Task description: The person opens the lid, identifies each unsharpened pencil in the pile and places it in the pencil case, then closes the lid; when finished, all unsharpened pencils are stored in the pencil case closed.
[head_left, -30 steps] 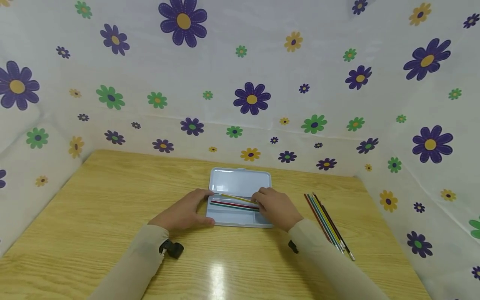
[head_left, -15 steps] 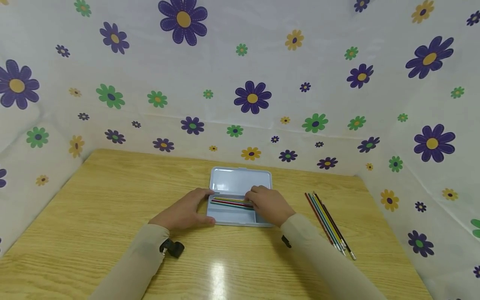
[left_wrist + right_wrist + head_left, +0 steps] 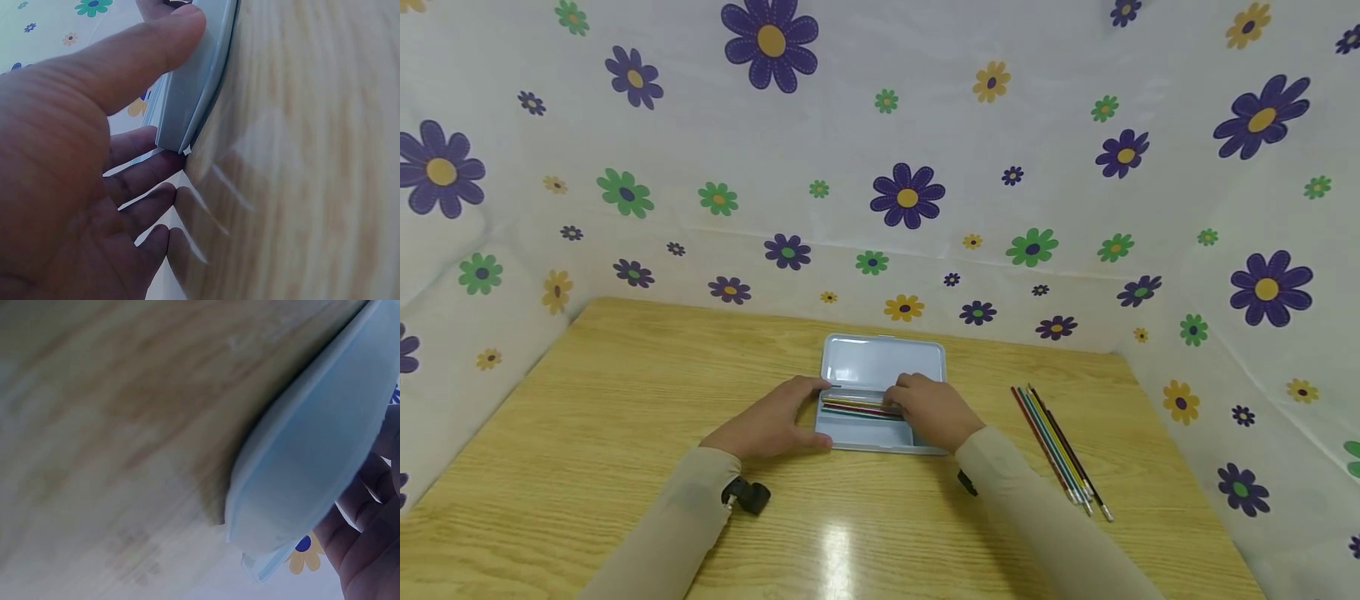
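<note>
A light blue pencil case (image 3: 883, 360) lies with its lid raised, hinge side away from me. My left hand (image 3: 767, 423) grips its left end, thumb at the front corner and fingertips by the hinge. The left wrist view shows the thumb against the wall of the case (image 3: 190, 94). Inside the rear compartment, a yellow pencil (image 3: 852, 402) lies behind a red and a green pencil. My right hand (image 3: 936, 410) reaches over the case's right half and pinches the yellow pencil, hiding its right end. In the right wrist view, that hand's curled fingers (image 3: 375, 531) show beyond the case.
Several pencils (image 3: 1051, 446) lie in a loose bundle on the wooden table (image 3: 700, 358), right of the case. A flower-printed white sheet (image 3: 820, 125) encloses the table at the back and sides.
The right hand has moved left and lowered the slanted yellow pencil until it lies alongside the red and green ones. The left hand has stayed at the case's left end.
</note>
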{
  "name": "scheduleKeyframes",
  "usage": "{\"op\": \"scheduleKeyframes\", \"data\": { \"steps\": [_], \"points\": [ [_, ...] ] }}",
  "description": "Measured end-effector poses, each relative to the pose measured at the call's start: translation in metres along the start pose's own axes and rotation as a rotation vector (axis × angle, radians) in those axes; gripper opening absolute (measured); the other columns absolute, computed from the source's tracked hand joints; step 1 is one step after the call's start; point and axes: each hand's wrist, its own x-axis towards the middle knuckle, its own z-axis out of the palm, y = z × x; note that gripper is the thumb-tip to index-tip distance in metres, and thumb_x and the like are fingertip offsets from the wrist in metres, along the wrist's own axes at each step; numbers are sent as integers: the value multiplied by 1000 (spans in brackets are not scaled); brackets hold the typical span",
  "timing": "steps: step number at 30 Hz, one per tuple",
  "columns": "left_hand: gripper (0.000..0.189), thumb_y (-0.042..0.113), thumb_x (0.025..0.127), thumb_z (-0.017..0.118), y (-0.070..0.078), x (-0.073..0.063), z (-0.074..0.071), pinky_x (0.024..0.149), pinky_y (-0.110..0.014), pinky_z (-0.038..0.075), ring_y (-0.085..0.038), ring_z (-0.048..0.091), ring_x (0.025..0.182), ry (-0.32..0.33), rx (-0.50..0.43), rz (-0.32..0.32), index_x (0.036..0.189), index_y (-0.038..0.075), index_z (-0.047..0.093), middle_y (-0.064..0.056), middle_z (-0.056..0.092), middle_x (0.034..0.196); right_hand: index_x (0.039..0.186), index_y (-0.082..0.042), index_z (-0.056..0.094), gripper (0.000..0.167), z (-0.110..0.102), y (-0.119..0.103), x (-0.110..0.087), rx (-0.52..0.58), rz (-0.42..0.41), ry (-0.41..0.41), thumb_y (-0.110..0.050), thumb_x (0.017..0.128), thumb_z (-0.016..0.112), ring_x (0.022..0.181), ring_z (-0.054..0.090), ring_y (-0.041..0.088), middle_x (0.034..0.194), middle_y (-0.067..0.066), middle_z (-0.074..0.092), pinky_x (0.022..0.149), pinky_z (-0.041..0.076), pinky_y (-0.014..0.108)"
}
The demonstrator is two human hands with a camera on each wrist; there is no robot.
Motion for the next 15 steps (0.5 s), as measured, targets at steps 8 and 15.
{"op": "scheduleKeyframes", "data": {
  "steps": [8,15],
  "points": [
    [93,52,81,86,-1,1,1,124,-51,30,-29,36,150,12,-5,19,156,16,43,-7,42,160,112,-21,77,18,-1,2,-3,54,4,-2,-11,101,67,91,65,10,101,-6,70,81,60,30],
    [94,51,80,87,0,1,2,124,-50,30,-28,37,150,13,-1,22,156,16,43,-6,43,160,114,-18,76,16,-8,11,-17,67,18,18,-16,102,67,96,68,12,105,-4,71,87,60,32]
  ]
}}
